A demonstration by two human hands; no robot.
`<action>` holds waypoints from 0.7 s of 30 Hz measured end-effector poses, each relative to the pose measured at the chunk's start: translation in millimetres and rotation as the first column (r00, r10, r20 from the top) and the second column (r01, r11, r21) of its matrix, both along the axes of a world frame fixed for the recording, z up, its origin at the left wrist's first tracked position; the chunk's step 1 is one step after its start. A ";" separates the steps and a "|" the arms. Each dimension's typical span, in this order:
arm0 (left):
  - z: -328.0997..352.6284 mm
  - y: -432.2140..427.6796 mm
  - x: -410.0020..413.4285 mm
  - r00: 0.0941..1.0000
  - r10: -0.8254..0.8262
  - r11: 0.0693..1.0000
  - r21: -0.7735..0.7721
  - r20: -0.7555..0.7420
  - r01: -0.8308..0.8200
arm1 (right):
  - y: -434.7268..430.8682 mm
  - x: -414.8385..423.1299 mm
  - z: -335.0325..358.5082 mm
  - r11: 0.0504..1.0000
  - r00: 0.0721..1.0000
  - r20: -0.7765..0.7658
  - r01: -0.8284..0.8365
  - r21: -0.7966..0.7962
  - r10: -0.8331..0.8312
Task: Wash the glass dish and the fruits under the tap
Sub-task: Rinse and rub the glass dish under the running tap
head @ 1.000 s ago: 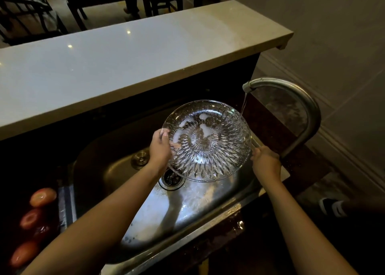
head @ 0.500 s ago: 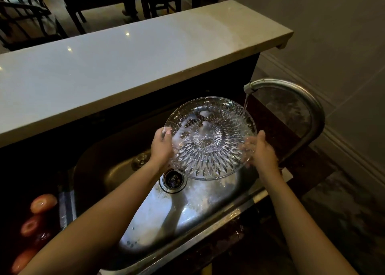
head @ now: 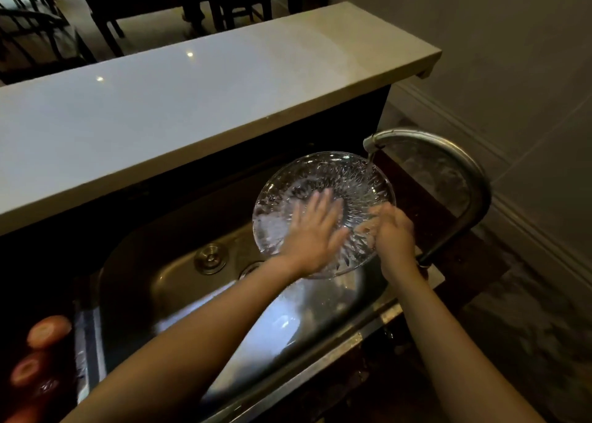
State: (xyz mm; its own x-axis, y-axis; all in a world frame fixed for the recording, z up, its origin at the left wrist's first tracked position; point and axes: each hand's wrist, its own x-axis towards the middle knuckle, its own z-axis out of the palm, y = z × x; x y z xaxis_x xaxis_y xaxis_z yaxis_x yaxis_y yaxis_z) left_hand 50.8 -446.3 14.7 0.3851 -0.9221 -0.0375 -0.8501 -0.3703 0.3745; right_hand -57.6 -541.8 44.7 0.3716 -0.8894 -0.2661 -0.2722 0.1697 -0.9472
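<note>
A round cut-glass dish (head: 323,179) is held tilted over the steel sink (head: 179,291), under the curved metal tap (head: 448,153). A thin stream of water runs from the spout onto the dish's upper right edge. My left hand (head: 315,230) lies flat with fingers spread inside the dish. My right hand (head: 392,230) grips the dish's right rim. Several reddish fruits (head: 48,331) lie in the dark on the counter left of the sink.
A pale stone bar top (head: 192,102) runs behind the sink. The sink's drain (head: 209,257) and strainer sit below the dish. A grey tiled wall and skirting are at the right. Dark chairs and a table stand beyond the bar.
My left hand left the dish's left rim and now lies flat inside it. My right hand shifted along the right rim. The dish moved right, further under the water stream.
</note>
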 end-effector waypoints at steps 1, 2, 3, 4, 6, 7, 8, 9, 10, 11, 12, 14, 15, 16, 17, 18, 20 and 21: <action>1.2 -10.7 -6.5 0.999 -0.049 0.999 -0.016 0.022 0.050 | 2.2 0.4 -1.3 1.000 1.000 -0.016 -0.009 0.004 0.009; 3.0 -21.6 -9.4 0.995 -0.085 0.996 -0.027 0.055 0.087 | 4.1 1.0 -3.0 1.000 0.999 -0.035 -0.023 0.006 0.023; 5.5 -31.5 -8.6 0.990 -0.111 0.993 -0.033 0.085 0.114 | 5.1 1.3 -4.2 0.999 0.998 -0.046 -0.033 0.011 0.034; 8.5 -40.1 -3.8 0.985 -0.134 0.990 -0.034 0.112 0.139 | 5.1 1.3 -4.6 0.999 0.998 -0.051 -0.033 0.027 0.034; 13.8 -51.2 13.2 0.973 -0.180 0.983 -0.021 0.144 0.185 | 2.6 0.5 -2.0 0.996 1.000 -0.016 -0.007 0.084 0.008; 15.6 -53.7 24.4 0.971 -0.188 0.981 -0.021 0.150 0.193 | 0.6 -0.4 0.2 0.995 1.000 0.013 0.001 0.100 -0.002; 17.2 -54.5 36.8 0.973 -0.180 0.982 -0.027 0.147 0.186 | -1.1 -1.8 2.5 0.995 0.999 0.032 0.003 0.101 -0.006; 17.8 -53.4 50.0 0.977 -0.161 0.986 -0.032 0.143 0.167 | -2.4 -3.3 4.4 0.996 0.999 0.038 0.004 0.088 -0.007; 16.7 -49.9 63.2 0.978 -0.140 0.989 -0.023 0.156 0.145 | -3.3 -4.9 5.0 0.998 0.999 0.039 0.008 0.069 -0.010; 13.8 -43.2 75.8 0.975 -0.119 0.993 -0.002 0.187 0.122 | -4.3 -6.5 5.1 0.999 0.999 0.036 0.014 0.045 -0.016; 9.5 -33.4 87.1 0.971 -0.100 0.995 0.026 0.216 0.096 | -5.4 -7.5 5.1 1.000 0.999 0.025 0.021 0.014 -0.021; -1.1 -8.3 100.7 0.977 -0.066 0.993 0.106 0.203 0.045 | -7.8 -8.5 4.4 0.998 0.999 0.000 0.048 -0.037 -0.048; -6.5 5.2 101.0 0.984 -0.052 0.988 0.153 0.171 0.025 | -8.6 -8.2 3.6 0.996 0.998 -0.005 0.067 -0.050 -0.067; -11.7 17.9 96.4 0.989 -0.037 0.981 0.191 0.140 0.010 | -8.5 -8.0 2.6 0.995 0.997 -0.013 0.079 -0.062 -0.080; -16.2 29.2 87.5 0.994 -0.024 0.978 0.208 0.111 0.001 | -8.2 -7.0 1.2 0.994 0.996 -0.026 0.083 -0.072 -0.085; -19.2 37.9 75.0 0.997 -0.019 0.979 0.202 0.079 0.003 | -7.5 -5.9 -0.4 0.994 0.996 -0.038 0.080 -0.073 -0.083; -20.2 48.3 43.9 0.999 -0.052 0.986 0.159 0.014 0.049 | -4.9 -3.3 -3.7 0.996 0.996 -0.051 0.070 -0.060 -0.073; -18.3 48.9 27.6 0.996 -0.092 0.987 0.134 -0.015 0.093 | -3.3 -1.9 -4.8 0.996 0.995 -0.060 0.071 -0.058 -0.075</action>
